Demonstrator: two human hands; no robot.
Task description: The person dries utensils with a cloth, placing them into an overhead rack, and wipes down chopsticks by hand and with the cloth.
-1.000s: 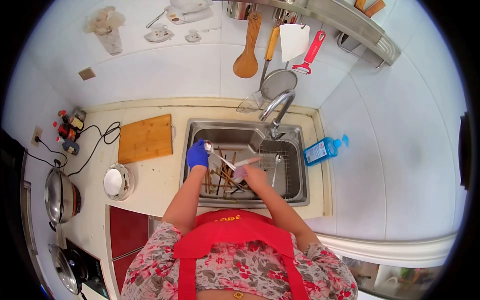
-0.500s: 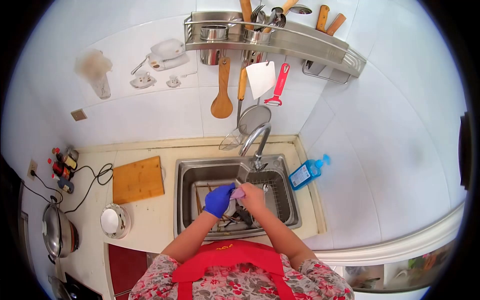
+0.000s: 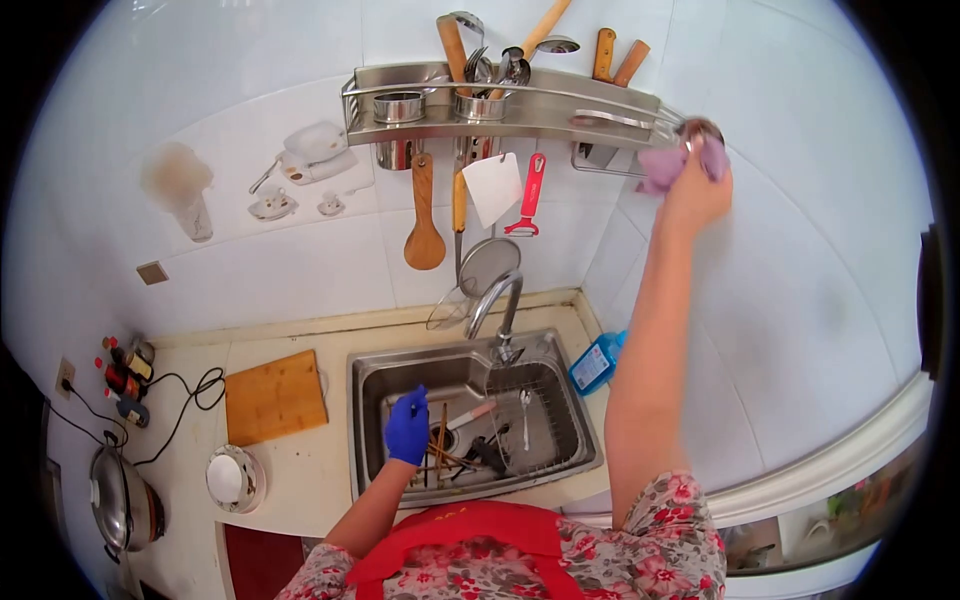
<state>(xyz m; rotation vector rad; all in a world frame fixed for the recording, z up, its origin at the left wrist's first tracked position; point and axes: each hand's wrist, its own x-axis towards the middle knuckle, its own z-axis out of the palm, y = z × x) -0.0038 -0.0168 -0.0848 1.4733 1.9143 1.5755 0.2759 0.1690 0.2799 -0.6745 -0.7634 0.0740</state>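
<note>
My right hand point(image 3: 700, 197) is raised to the right end of the wall shelf and gripping a purple cloth point(image 3: 660, 168). A dark, shiny rounded item point(image 3: 700, 128) shows just above the fingers; I cannot make out what it is. My left hand point(image 3: 407, 425), in a blue rubber glove, hovers over the left part of the sink point(image 3: 365, 440) with its fingers curled in, and nothing shows in them. Chopsticks point(image 3: 440, 440), a pale-bladed tool with a pinkish handle point(image 3: 472, 414) and dark utensils point(image 3: 487, 455) lie below it. A spoon point(image 3: 526, 418) rests on the wire rack.
The metal shelf point(image 3: 540, 118) holds utensil cups and knives point(image 3: 620, 62); a wooden spatula point(image 3: 424, 235) and red peeler point(image 3: 530, 200) hang underneath. Around the sink are the faucet point(image 3: 505, 310), blue soap bottle point(image 3: 596, 365), cutting board point(image 3: 275, 398), stacked bowls point(image 3: 232, 478) and a pot point(image 3: 120, 500).
My hands were together over the sink with the cloth. Now my right hand has gone up and right to the shelf end with it, while my left has stayed low, moving slightly left.
</note>
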